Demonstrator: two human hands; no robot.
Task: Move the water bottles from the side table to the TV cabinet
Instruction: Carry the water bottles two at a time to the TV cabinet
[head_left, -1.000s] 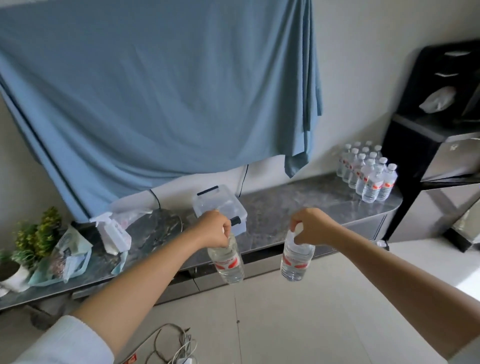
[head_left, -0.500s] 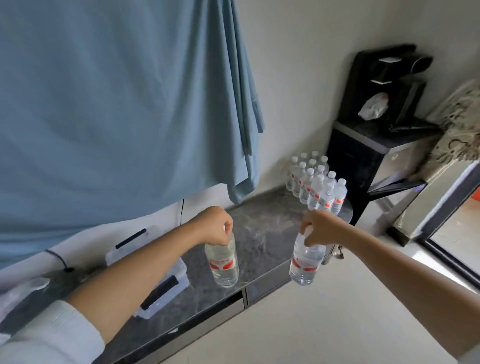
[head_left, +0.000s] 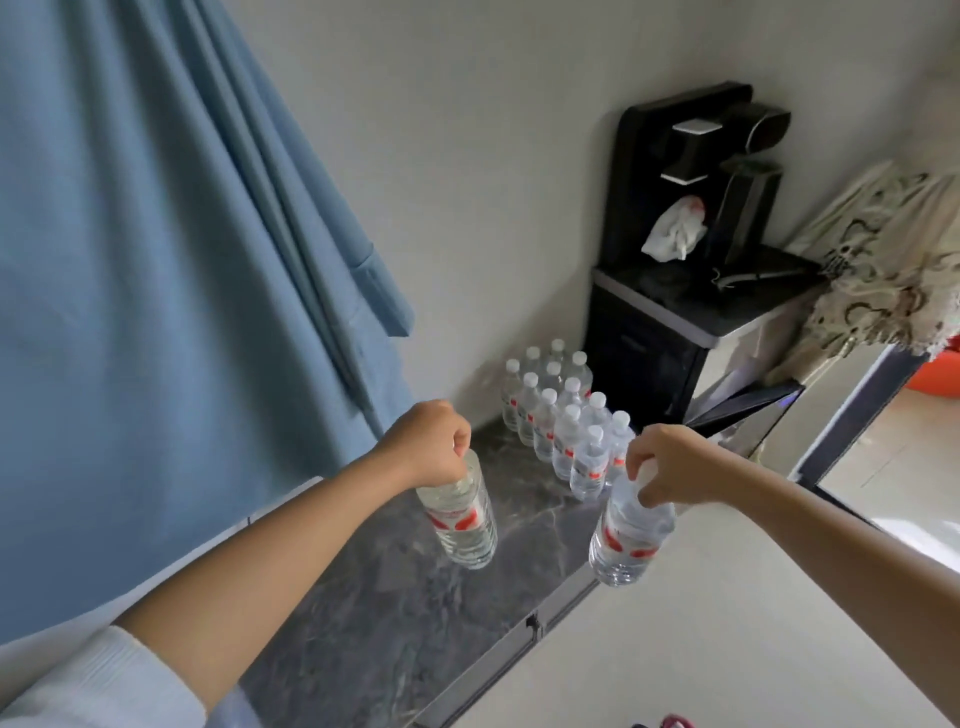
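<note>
You are carrying 2 water bottles, 1 in each hand, both hanging upright by their necks. The left bottle (head_left: 460, 519) is hanging over the dark marbled top of the TV cabinet (head_left: 374, 613); whether its base is touching the stone I cannot tell. Your left hand (head_left: 428, 449) is curling tightly round its cap and neck, fingers fully closed over the top. The right bottle (head_left: 626, 535) is hanging at the cabinet's front edge, its lower part showing against the pale floor (head_left: 727, 623) — not resting on anything that can be seen. Your right hand (head_left: 670, 467) is pinching its neck from above, thumb and fingertips wrapped around the cap.

Just beyond your hands, a cluster of bottles (head_left: 563, 415) is standing upright in tight rows at the far end of the cabinet top, white caps up, red-marked labels facing out; the nearest of them is sitting between your 2 hands. At least 12 caps are showing.

Further out, a blue cloth (head_left: 156, 260) is draping down the wall on the left. A black appliance stand (head_left: 685, 312) is sitting in the corner past the cabinet's end — a crumpled white bag (head_left: 672, 231) is lying on it. A patterned cream fabric (head_left: 893, 270) is hanging at the right edge.
</note>
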